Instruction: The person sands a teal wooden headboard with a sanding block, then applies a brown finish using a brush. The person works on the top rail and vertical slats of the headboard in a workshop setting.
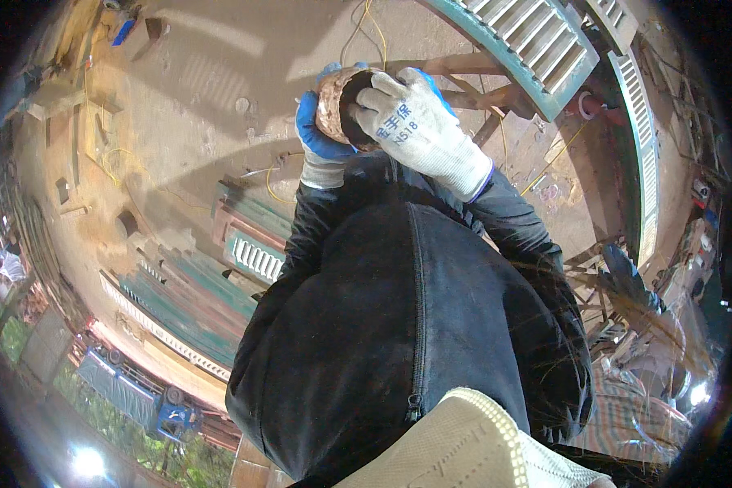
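While our left hand (310,134), in a blue-and-white knit glove, curls around the outer wall of a mottled brown, round, hollow vessel (331,110) at the upper centre of the frame, our right hand (419,122), gloved alike, bends its fingers over the vessel's dark opening; we cannot tell whether they grip anything inside. Upper right, we see a teal-edged panel with pale slats (573,81); at the lower left lie long green and reddish boards (191,297).
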`<state>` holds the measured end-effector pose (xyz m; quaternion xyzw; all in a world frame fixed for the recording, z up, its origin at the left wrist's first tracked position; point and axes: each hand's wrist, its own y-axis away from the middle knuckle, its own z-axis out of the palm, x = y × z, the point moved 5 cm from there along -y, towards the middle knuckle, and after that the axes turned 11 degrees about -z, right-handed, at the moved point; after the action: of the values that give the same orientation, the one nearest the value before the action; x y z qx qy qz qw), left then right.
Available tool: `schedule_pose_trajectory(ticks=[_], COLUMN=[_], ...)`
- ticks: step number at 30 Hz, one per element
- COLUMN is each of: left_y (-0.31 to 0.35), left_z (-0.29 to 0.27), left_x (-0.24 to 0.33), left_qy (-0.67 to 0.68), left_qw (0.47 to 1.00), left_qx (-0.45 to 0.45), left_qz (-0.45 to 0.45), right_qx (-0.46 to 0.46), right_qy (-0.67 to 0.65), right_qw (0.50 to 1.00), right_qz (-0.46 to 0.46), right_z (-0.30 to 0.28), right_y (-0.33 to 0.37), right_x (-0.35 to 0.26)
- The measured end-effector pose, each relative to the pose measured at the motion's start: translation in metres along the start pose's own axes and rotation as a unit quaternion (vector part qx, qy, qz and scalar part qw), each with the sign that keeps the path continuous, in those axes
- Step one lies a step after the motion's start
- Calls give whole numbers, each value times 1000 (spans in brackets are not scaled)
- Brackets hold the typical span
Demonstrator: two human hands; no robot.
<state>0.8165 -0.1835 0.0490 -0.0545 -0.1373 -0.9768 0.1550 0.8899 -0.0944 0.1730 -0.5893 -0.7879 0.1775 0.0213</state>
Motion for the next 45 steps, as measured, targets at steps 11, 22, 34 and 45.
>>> schedule_pose_trajectory(ticks=[11, 22, 34, 45], left_y=[10, 7, -3, -7], left_z=[12, 10, 10, 3], left_x=[-3, 2, 2, 12], left_qy=[109, -42, -128, -106], left_qw=[991, 991, 962, 974], left_qx=[-73, 109, 242, 199], left_qz=[-1, 59, 5, 26], right_qx=[-33, 21, 29, 114], right_qy=[51, 87, -45, -246], right_qw=[998, 995, 997, 935], right_qz=[30, 34, 57, 230], right_z=[3, 9, 29, 1], right_y=[-6, -1, 18, 37], right_x=[-3, 12, 37, 67])
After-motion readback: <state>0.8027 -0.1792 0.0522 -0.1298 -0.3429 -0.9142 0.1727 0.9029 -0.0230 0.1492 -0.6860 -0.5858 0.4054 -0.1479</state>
